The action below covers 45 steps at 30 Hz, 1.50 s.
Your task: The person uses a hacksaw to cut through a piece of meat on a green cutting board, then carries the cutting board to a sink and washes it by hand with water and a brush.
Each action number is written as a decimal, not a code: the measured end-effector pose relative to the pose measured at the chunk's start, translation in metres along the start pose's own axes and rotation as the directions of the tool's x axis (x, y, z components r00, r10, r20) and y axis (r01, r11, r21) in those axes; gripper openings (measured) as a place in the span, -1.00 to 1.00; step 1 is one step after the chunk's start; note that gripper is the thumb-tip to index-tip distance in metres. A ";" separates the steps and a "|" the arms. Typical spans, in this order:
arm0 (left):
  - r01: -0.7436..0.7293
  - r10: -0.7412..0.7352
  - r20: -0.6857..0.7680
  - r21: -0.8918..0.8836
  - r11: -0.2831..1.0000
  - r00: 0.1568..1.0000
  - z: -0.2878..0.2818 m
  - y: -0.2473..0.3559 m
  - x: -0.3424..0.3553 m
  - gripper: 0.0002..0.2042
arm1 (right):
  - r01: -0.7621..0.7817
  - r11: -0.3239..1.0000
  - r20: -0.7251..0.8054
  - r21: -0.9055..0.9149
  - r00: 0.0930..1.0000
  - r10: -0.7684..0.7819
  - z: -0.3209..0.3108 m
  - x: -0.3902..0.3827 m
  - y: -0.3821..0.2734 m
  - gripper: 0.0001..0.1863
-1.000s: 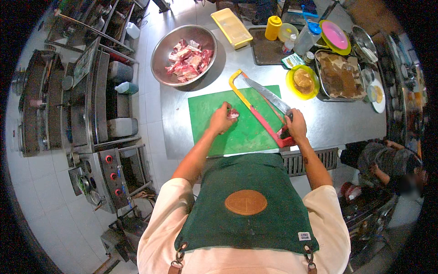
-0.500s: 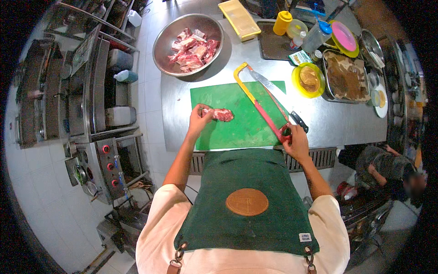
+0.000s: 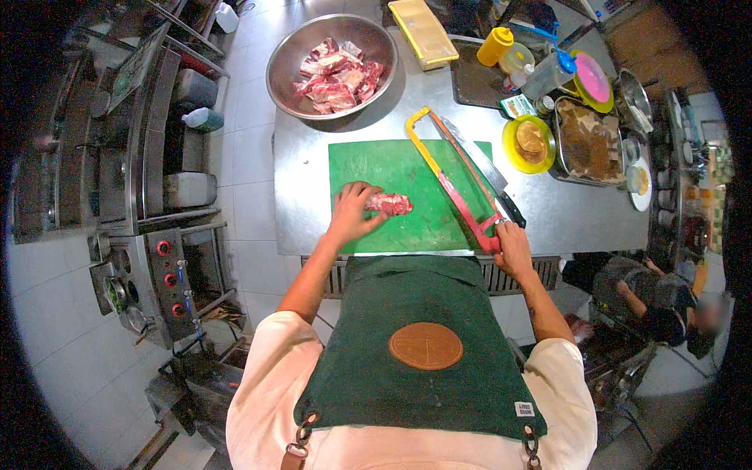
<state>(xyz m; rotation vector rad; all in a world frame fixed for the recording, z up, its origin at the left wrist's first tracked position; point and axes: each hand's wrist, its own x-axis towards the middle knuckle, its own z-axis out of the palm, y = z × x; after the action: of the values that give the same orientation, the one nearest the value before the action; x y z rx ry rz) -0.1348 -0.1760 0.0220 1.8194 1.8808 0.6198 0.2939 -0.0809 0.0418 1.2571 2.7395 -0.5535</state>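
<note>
My left hand [image 3: 354, 210] curves round the left end of a small, red-and-white piece of meat [image 3: 398, 204] on the green cutting board [image 3: 407, 168]. Its fingers lie along the far side, the thumb along the near side. At the board's right edge, my right hand [image 3: 513, 247] is closed at the handle end of a hacksaw [image 3: 441, 176] with a yellow and red frame. The saw lies slantwise, its far end toward the board's top. Close beside its blade lies a knife [image 3: 487, 166] with a black handle, also slanting.
Beyond the board stands a steel bowl [image 3: 276, 74] of raw meat chunks. A yellow-rimmed tray [image 3: 423, 35], a yellow squeeze bottle [image 3: 495, 47], a yellow plate [image 3: 518, 160] and a lined metal pan [image 3: 591, 137] crowd the back and right. Another person [image 3: 638, 290] is at the far right.
The meat has shifted slightly right on the board, and my left fingers have spread further round it. The hacksaw has turned slightly, its handle end now nearer me and closer to the knife.
</note>
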 end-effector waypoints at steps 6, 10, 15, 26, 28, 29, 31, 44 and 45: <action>-0.162 0.162 0.022 0.027 0.986 0.987 0.012 -0.004 0.004 -0.52 | -0.040 0.999 -0.052 0.018 0.998 0.041 -0.019 0.002 -0.051 -0.34; -0.154 0.151 0.060 0.040 0.987 0.987 0.022 -0.008 0.010 -0.61 | -0.127 0.990 -0.023 0.066 0.991 0.129 -0.025 -0.004 -0.081 -0.17; -0.100 0.100 -0.055 -0.001 0.995 0.993 0.048 -0.011 0.015 -0.62 | -0.182 0.802 -0.125 0.569 0.945 0.303 -0.037 0.005 -0.135 -0.26; -0.045 0.022 -0.221 -0.098 0.994 0.975 0.073 0.006 0.041 -0.74 | -0.108 0.346 -0.129 0.932 0.794 0.594 -0.070 -0.030 -0.207 -0.37; 0.002 -0.025 -0.260 -0.091 0.996 0.965 0.087 0.006 0.048 -0.79 | -0.059 0.303 -0.143 0.951 0.784 0.604 -0.067 -0.015 -0.200 -0.45; 0.031 -0.051 -0.278 -0.076 0.997 0.959 0.090 0.010 0.051 -0.82 | -0.089 0.209 -0.066 0.974 0.771 0.634 -0.070 -0.011 -0.198 -0.47; 0.069 -0.081 -0.334 -0.048 0.996 0.939 0.099 0.014 0.057 -0.83 | -0.098 0.206 -0.045 0.974 0.804 0.593 -0.055 -0.015 -0.189 -0.63; 0.110 -0.102 -0.520 -0.015 0.994 0.848 0.128 0.031 0.082 -0.71 | -0.215 0.226 0.043 0.950 0.808 0.587 0.020 -0.038 -0.159 -0.81; 0.110 -0.106 -0.530 -0.025 0.994 0.841 0.127 0.032 0.082 -0.71 | -0.247 0.212 0.081 0.946 0.810 0.581 0.021 -0.041 -0.157 -0.80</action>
<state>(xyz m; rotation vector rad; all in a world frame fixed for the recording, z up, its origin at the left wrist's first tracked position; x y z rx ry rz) -0.0351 -0.0920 -0.0605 1.6357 2.3130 1.1735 0.2025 -0.2117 0.0772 2.3432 1.8456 -2.2246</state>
